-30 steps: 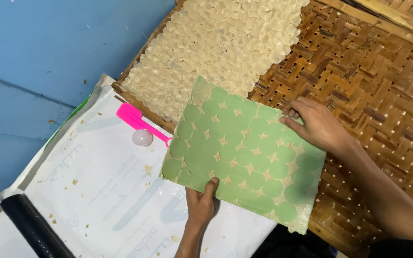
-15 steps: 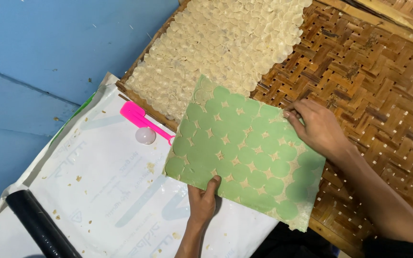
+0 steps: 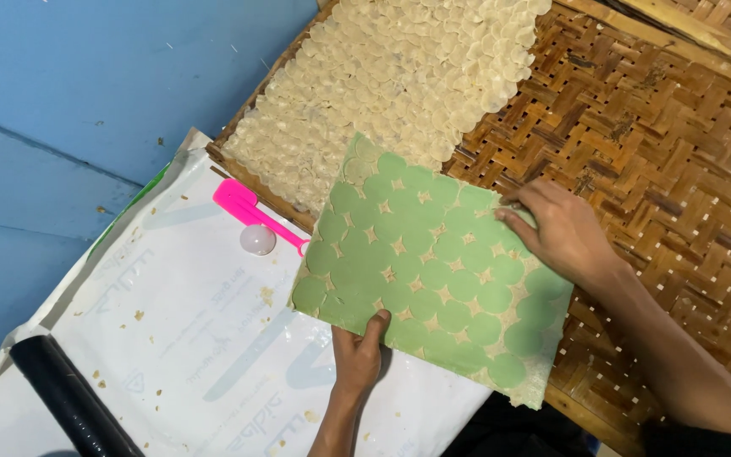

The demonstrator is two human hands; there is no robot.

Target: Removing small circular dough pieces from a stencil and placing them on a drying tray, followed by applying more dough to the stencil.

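Head view showed your left hand pinching the near edge of the green sheet, which lay half over the woven tray. Your right hand pressed flat, fingers unclenched, on its far edge. It looked thin, light and floppy, probably tearable, so opposite edges suited you best.

White plastic sack lying flat at lower left, pale grey-blue print (green edge showing).

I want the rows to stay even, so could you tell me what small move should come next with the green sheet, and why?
Probably slide the green sheet of discs up-left to butt against the pale discs on the woven bamboo tray. The left hand grips its near edge, the right hand presses on top, and part overhangs the tray.
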